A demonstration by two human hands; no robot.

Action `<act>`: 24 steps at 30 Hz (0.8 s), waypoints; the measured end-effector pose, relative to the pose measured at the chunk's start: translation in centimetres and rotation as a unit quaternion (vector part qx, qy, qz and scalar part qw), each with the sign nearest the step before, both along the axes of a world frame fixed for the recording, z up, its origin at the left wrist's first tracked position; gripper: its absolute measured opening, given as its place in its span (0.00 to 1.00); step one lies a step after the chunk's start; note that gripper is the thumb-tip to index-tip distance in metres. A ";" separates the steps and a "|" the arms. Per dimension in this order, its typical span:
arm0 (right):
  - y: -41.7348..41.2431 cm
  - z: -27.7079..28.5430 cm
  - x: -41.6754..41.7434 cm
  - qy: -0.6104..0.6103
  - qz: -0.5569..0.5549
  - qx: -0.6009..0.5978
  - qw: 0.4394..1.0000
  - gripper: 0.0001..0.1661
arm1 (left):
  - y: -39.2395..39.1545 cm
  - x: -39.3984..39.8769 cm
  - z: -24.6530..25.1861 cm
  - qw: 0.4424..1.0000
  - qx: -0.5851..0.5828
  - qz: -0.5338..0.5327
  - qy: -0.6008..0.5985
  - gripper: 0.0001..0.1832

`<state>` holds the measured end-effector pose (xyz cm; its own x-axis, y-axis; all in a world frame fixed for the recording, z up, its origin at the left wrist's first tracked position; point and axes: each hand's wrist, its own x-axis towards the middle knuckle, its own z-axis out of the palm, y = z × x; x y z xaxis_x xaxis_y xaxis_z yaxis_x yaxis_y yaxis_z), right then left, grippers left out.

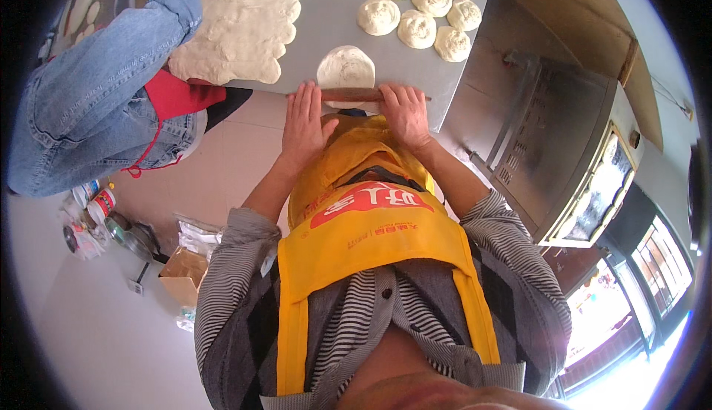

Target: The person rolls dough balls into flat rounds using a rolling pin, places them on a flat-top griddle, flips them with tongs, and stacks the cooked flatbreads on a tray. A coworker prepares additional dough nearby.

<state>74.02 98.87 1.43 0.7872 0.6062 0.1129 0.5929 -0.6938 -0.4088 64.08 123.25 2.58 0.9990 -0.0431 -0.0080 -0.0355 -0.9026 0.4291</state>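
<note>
A flattened round of dough [346, 67] lies at the near edge of the grey worktop [317, 26]. Across its near part rests a thin wooden rolling pin [350, 94]. My left hand [306, 123] lies over the pin's left end, fingers stretched forward and thumb pointing inward. On the right end, my right hand [405, 112] rests with its fingers bent over the pin. Beyond the round, to the right, sit several coiled dough pieces [417, 28] with dark specks in their folds. A wide sheet of joined dough [239, 21] covers the worktop's left side.
A co-worker in a denim jacket [105, 87] and red apron stands close on my left, arm reaching over the worktop. A metal oven cabinet [550, 143] with a lit window is at right. An open cardboard box [183, 271] and several tubs [101, 205] are at lower left.
</note>
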 end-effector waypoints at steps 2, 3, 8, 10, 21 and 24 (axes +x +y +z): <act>-0.8 1.5 -0.5 0.081 -0.010 -0.022 0.996 0.20 | 0.3 0.0 0.2 0.997 -0.064 0.000 0.045 0.38; -1.3 2.1 -0.2 0.071 -0.006 0.007 0.997 0.20 | 0.9 2.1 0.6 0.990 -0.114 0.020 0.085 0.37; -6.6 4.0 0.0 0.049 -0.020 0.046 0.997 0.20 | 0.3 12.1 -0.7 0.985 -0.093 0.095 0.106 0.28; -9.9 4.6 -0.7 0.052 -0.072 0.031 0.996 0.22 | -0.9 14.6 -0.5 0.958 -0.077 0.093 0.260 0.26; -15.9 7.9 -2.1 0.081 -0.293 0.084 0.949 0.22 | -1.7 9.9 3.4 0.733 -0.579 0.166 0.316 0.15; -14.0 7.0 -0.9 0.062 -0.263 0.083 0.959 0.22 | -2.0 8.3 0.3 0.953 -0.217 0.173 0.122 0.22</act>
<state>73.08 84.90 8.43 0.9929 0.1034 0.0596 0.1187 -0.8035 -0.5834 72.41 121.22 2.93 0.9244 0.2368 -0.2989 0.3813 -0.5783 0.7213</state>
